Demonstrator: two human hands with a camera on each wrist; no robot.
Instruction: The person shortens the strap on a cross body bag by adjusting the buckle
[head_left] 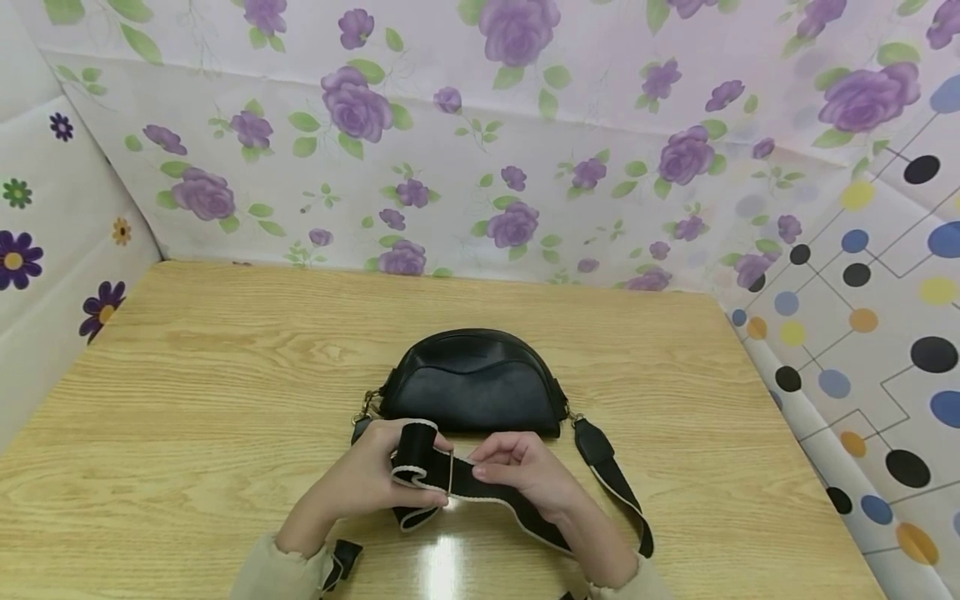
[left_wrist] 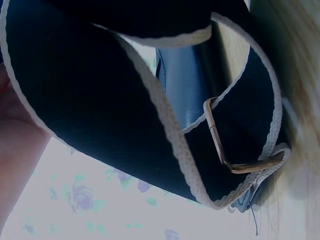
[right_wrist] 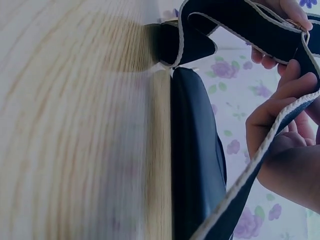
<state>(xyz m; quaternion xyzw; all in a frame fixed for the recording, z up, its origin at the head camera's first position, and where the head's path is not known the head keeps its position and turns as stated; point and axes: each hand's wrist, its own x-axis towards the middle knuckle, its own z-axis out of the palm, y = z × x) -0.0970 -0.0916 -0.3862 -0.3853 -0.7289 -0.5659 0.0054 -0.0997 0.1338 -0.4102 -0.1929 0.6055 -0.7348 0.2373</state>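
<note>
A black strap (head_left: 510, 500) with white edging runs between the two hands in front of a black half-moon bag (head_left: 465, 392). My left hand (head_left: 367, 471) grips the strap at a thin metal slide buckle (head_left: 451, 472), and a loop of the strap stands up beside the fingers. In the left wrist view the brass-coloured buckle (left_wrist: 218, 142) sits across the webbing. My right hand (head_left: 536, 475) pinches the strap just right of the buckle between thumb and fingers. The bag lies on the table behind both hands.
A leather strap end (head_left: 595, 442) hangs from the metal ring at the bag's right side and continues into webbing on the wooden table (head_left: 225, 400). Flowered cloth (head_left: 450, 167) rises along the back edge, and dotted cloth (head_left: 862, 375) borders the right.
</note>
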